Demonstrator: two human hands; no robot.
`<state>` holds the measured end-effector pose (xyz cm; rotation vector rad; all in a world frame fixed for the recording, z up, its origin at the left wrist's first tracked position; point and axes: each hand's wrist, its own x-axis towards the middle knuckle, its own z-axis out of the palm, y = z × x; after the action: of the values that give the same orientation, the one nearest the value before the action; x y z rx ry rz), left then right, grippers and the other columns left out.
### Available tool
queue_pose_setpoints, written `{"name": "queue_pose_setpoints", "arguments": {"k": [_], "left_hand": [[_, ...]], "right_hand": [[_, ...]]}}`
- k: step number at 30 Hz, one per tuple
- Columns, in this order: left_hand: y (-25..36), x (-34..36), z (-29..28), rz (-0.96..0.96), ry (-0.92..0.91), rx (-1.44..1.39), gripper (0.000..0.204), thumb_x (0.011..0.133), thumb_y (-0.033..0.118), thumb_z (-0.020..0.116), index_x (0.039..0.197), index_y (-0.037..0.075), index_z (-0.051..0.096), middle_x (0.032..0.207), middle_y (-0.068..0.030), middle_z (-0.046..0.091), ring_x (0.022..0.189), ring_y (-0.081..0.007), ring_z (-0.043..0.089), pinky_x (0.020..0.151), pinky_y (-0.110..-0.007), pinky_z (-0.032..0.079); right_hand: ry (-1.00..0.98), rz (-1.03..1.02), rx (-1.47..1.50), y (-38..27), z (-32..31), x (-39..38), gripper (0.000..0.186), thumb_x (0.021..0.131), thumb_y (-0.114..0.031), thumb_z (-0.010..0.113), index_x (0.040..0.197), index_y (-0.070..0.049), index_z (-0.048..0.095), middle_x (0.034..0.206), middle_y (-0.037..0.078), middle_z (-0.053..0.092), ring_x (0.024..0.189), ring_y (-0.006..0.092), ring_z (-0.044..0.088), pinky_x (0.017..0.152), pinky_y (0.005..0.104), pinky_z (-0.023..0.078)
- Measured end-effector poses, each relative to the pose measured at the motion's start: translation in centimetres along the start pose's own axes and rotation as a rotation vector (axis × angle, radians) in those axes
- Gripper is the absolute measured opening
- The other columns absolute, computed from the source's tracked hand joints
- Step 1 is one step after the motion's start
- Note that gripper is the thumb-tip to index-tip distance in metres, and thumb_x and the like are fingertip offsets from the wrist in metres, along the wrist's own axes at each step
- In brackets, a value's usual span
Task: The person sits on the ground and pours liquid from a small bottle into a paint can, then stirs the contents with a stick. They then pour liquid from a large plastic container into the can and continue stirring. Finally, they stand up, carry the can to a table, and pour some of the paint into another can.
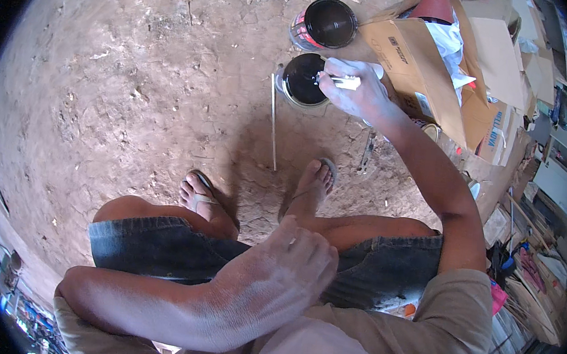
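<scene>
My right hand (355,92) reaches forward over an open can of dark liquid (300,84), like paint. Its fingers are closed on a slim tool with a white handle (347,83). The tool's tip points toward the dark surface; the hand hides part of the can, and I cannot tell whether the tip touches the liquid. Bent across my body, my left hand (282,264) is over my lap with its back upward. Its fingers curl downward, and whatever they may hold is hidden.
A second open can (329,23) with dark contents stands just beyond the first. A thin stick (273,122) lies by the nearer can. Right of the cans is an open cardboard box (414,67). My sandalled feet (198,193) rest on the bare earth floor. Clutter fills the far right.
</scene>
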<state>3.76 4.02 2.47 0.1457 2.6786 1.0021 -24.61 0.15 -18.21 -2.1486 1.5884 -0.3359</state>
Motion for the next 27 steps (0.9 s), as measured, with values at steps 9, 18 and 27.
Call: {"name": "queue_pose_setpoints", "arguments": {"k": [9,18,27], "left_hand": [[0.0,-0.8,1.0,-0.055,0.041,0.049,0.059,0.086,0.039,0.060,0.127,-0.003,0.055,0.114,-0.0135,0.060,0.108,-0.0278,0.058,0.101,-0.047,0.044],[0.3,-0.7,1.0,-0.052,0.048,0.041,0.058,0.089,0.040,0.058,0.127,-0.004,0.054,0.113,-0.0144,0.060,0.110,-0.0287,0.057,0.101,-0.047,0.044],[0.6,-0.5,1.6,-0.096,0.075,0.026,0.051,0.084,0.029,0.059,0.123,-0.004,0.054,0.109,-0.0150,0.060,0.110,-0.0287,0.058,0.099,-0.047,0.046]], "right_hand": [[0.244,-0.026,0.142,-0.2,0.8,1.0,0.023,0.093,-0.022,0.060,0.079,-0.003,0.061,0.075,0.018,0.064,0.070,0.0401,0.064,0.062,0.0460,0.052],[-0.011,-0.036,0.186,-0.2,0.8,1.3,0.027,0.095,-0.029,0.058,0.098,-0.004,0.068,0.095,0.016,0.070,0.090,0.0358,0.067,0.076,0.0414,0.053],[-0.348,0.243,0.102,-3.0,-1.8,2.2,0.030,0.095,-0.035,0.058,0.097,-0.007,0.069,0.089,0.014,0.070,0.088,0.0362,0.068,0.077,0.0437,0.053]]}}
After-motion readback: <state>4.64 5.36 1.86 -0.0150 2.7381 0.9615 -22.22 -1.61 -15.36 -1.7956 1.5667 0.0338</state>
